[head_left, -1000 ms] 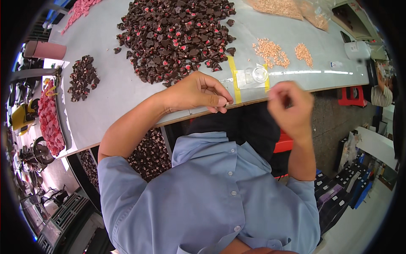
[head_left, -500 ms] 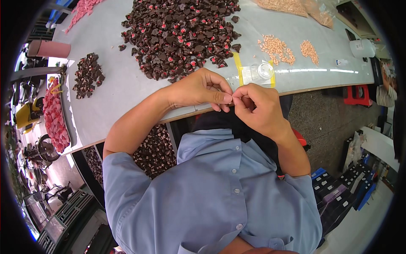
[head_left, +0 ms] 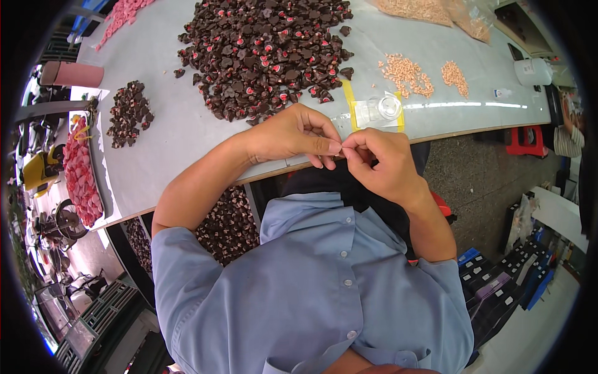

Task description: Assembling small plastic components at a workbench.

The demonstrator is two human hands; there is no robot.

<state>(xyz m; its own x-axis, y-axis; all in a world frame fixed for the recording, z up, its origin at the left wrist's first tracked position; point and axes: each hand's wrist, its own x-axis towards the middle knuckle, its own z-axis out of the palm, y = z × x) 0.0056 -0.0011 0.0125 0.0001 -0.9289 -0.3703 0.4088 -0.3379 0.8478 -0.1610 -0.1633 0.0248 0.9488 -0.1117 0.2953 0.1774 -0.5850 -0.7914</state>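
At the table's front edge my left hand (head_left: pixel 291 134) and my right hand (head_left: pixel 385 161) meet fingertip to fingertip. The left thumb and forefinger press together in a pinch, its other fingers loosely curled. My right thumb and forefinger are pinched against them, on something too small to make out. Beyond my left hand spreads a big heap of small dark brown pieces (head_left: pixel 261 56), some with red-and-white faces. Past my right hand sits a clear round dish (head_left: pixel 389 107) beside strips of yellow tape (head_left: pixel 349 100). Small peach-coloured pieces (head_left: pixel 405 73) lie loose farther right.
On the grey tabletop (head_left: pixel 168 124), a smaller dark pile (head_left: pixel 129 113) lies left, near a pink container (head_left: pixel 73 73). A tray of red-pink pieces (head_left: pixel 81 177) stands at the left edge. Bags of tan pieces (head_left: pixel 417 9) lie at the back; a red stool (head_left: pixel 527 141) is right.
My right hand has dipped slightly, its fingertips still against those of my left hand. The pieces on the table show no clear change.
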